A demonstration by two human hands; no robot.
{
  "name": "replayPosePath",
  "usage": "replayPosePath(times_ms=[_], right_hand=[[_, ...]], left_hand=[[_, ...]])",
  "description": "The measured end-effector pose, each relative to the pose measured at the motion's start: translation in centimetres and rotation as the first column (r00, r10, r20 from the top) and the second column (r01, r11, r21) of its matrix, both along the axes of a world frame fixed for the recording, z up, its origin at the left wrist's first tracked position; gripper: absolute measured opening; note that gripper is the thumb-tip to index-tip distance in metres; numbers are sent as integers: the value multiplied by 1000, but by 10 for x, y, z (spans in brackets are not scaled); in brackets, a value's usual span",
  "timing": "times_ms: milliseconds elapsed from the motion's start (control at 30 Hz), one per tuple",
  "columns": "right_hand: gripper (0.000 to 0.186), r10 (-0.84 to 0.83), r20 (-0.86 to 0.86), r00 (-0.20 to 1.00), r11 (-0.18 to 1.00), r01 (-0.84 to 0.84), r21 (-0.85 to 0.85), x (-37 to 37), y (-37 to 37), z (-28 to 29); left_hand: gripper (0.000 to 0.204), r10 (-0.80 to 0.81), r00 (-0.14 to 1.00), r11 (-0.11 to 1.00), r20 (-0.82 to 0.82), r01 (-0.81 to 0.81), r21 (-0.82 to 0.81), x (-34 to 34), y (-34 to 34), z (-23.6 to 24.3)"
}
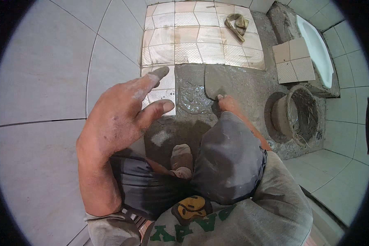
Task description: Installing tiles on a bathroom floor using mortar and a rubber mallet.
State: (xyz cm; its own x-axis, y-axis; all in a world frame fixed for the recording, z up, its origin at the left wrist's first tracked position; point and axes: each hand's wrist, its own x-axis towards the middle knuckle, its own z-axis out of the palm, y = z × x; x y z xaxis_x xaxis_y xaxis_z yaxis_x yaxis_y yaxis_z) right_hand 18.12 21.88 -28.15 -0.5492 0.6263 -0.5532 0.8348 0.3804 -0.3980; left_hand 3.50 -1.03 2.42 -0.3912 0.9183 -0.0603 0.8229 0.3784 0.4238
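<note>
My left hand (pixel 119 110) hangs in the air at the left, thumb and fingers apart, holding nothing. Grey mortar coats its fingertips. Below those fingers, a patterned floor tile (pixel 166 96) lies along the left wall, partly hidden by the hand. My right hand (pixel 229 104) is closed on a trowel, its handle mostly hidden in the fist. The mortar-smeared trowel blade (pixel 218 82) lies low over the floor. Wet grey mortar (pixel 191 96) is spread between the tile and the trowel.
Patterned tiles (pixel 199 35) cover the far floor, with a dirty cloth-like bundle (pixel 236 25) on them. To the right stand a mortar-caked bucket (pixel 283 117), a loose tile (pixel 293 60) leaning on a rough ledge, and a white basin (pixel 317 49). Tiled walls rise on both sides.
</note>
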Motion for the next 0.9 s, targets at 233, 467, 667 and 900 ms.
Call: replayPosePath(times_ms=[233,467,667,900], right_hand=[[50,227,-50,973,967,-232,-102,-24,-6,4],[51,329,-35,944,944,-330,-24,-48,0,-8],[48,529,-9,849,849,-529,19,-42,6,-7],[46,546,17,838,838,-545,-41,-26,10,-5]], left_hand=[[45,12,1000,989,5,-12,150,-1,-1,-4],[48,17,999,989,49,-24,146,-1,-1,-5],[52,23,998,995,63,-29,90,-3,-6,-5],[49,25,996,994,-84,-16,104,-2,-11,-11]])
